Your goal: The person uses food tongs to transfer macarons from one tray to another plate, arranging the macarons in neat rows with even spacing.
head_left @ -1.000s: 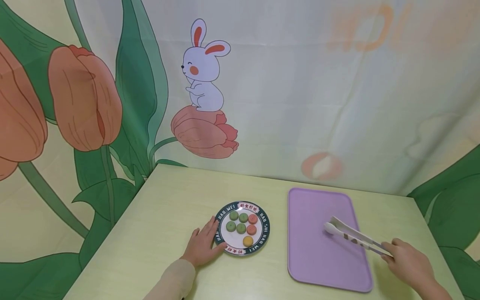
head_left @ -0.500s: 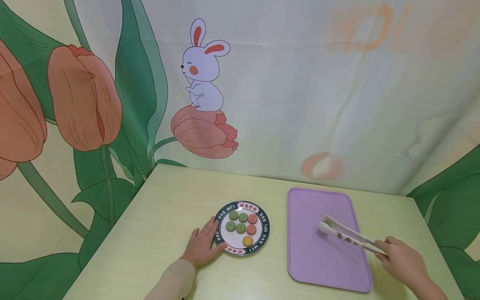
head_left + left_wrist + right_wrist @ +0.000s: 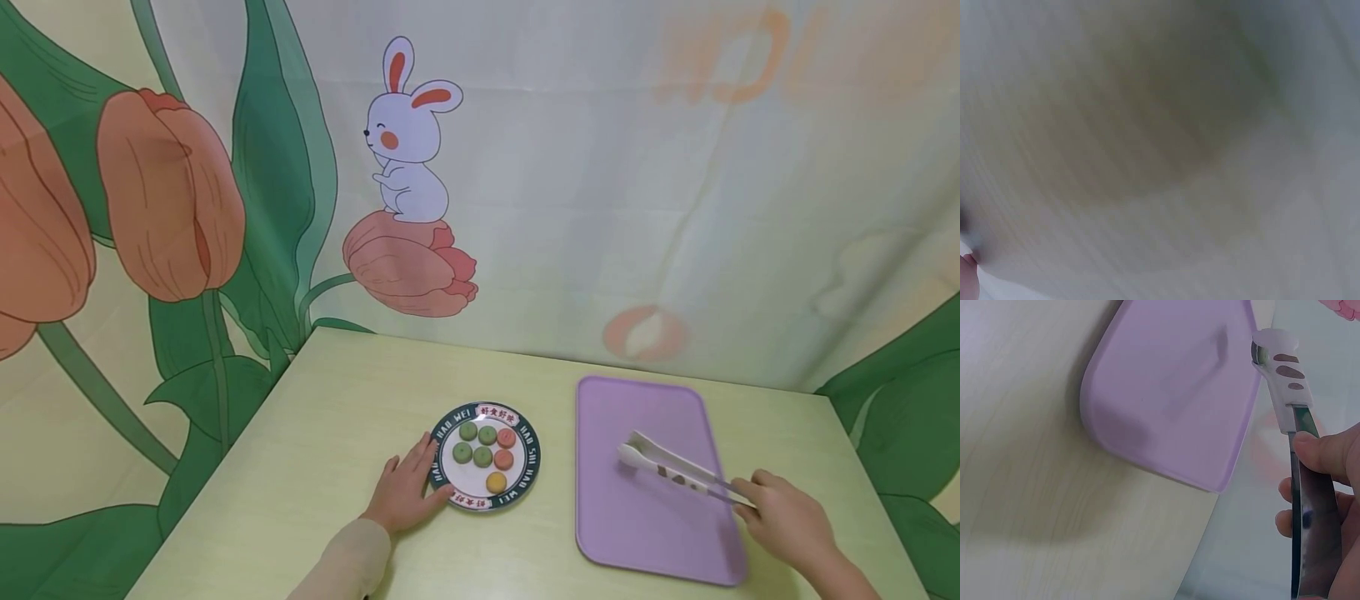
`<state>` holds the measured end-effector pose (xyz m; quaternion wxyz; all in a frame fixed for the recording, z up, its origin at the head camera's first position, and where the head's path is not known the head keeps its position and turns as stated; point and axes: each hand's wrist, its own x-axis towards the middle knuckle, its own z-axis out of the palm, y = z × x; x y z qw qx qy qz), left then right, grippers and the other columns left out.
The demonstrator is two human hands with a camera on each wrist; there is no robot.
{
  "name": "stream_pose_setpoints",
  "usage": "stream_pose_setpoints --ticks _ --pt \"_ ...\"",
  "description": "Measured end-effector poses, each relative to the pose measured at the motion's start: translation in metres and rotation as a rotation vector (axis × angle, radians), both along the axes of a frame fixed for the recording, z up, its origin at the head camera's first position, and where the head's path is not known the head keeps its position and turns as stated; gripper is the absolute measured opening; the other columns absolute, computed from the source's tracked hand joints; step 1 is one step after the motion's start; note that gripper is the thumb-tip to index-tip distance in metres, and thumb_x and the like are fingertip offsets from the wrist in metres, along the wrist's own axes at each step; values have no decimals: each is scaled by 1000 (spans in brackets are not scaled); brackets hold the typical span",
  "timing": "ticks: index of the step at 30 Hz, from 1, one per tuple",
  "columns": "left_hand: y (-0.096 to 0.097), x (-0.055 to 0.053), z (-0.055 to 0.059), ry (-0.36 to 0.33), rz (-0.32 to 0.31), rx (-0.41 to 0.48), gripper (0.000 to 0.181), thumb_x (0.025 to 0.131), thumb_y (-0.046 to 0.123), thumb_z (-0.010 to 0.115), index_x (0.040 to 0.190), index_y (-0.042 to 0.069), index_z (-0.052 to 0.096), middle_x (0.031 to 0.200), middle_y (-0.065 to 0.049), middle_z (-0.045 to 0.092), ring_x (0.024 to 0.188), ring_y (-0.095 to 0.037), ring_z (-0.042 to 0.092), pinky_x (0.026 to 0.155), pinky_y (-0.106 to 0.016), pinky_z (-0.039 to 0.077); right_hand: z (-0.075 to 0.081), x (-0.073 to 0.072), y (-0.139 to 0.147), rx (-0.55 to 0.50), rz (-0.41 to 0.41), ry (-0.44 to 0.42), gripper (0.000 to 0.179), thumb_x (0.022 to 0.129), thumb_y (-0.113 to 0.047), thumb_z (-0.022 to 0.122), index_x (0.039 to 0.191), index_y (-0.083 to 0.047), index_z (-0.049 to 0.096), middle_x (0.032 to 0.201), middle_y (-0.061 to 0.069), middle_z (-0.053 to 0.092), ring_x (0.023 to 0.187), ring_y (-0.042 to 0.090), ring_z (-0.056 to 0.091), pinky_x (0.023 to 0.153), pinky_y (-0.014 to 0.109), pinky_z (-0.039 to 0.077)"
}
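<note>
My left hand (image 3: 405, 492) lies with straight fingers against the left rim of a round plate (image 3: 531, 454) with a dark, lettered border. On the plate sit several small round cookie-like pieces: green pieces (image 3: 482, 457), two pink pieces (image 3: 504, 459) and one yellow piece (image 3: 496, 482). My right hand (image 3: 791, 521) grips metal tongs (image 3: 678, 479) with white, brown-spotted tips. The tips stand slightly apart over a purple tray (image 3: 645, 533), nothing visible between them. In the right wrist view, the thumb presses on the tongs' metal arm (image 3: 1317, 506).
Both plate and tray stand on a pale yellow-green table (image 3: 337, 400), the plate left of the tray. A curtain (image 3: 525, 208) printed with tulips and a rabbit hangs behind the back edge. The left wrist view is mostly a blurred pale surface (image 3: 1147, 250).
My right hand has carried the tongs leftward over the tray, bringing their tips nearer the tray's left side. The left hand, plate and round pieces have stayed put.
</note>
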<state>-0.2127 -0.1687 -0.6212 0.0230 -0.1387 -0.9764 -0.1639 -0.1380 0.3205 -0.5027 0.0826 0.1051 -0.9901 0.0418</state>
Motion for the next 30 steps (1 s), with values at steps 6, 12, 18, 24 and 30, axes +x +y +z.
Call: stream_pose_setpoints --ticks 6,12,18,24,30 --pt "-1 0 0 1 -2 -3 80 81 62 41 141 13 23 149 -2 16 133 -20 26 105 -50 20 2 -1 -6 0 12 35 23 69 -14 70 91 -11 67 66 -5 43 55 7 32 44 21 27" --pt "-1 0 -1 7 -5 1 80 81 62 41 140 12 24 148 -3 17 133 -21 26 105 -51 21 3 -4 -12 -11 17 31 26 70 -14 70 95 -8 68 68 -4 46 56 7 34 44 21 28" --pt "0 -1 -2 -5 -2 -11 81 81 64 39 141 13 23 149 -2 16 134 -20 25 106 -50 20 5 -4 -19 -9 33 29 24 70 -15 70 92 -10 67 67 -4 46 55 7 33 44 20 27" --pt "0 -1 -1 -20 1 -2 81 80 64 40 141 13 22 149 -2 15 134 -20 24 106 -50 19 6 -5 -26 -21 62 77 23 68 -15 71 91 -11 68 68 -5 47 55 6 34 43 19 27" --pt "0 -1 0 -22 3 -2 81 80 64 40 141 13 23 149 -2 16 134 -20 24 106 -50 19 5 -7 -34 -25 101 132 22 66 -14 73 87 -13 67 66 -6 45 54 5 34 43 20 27"
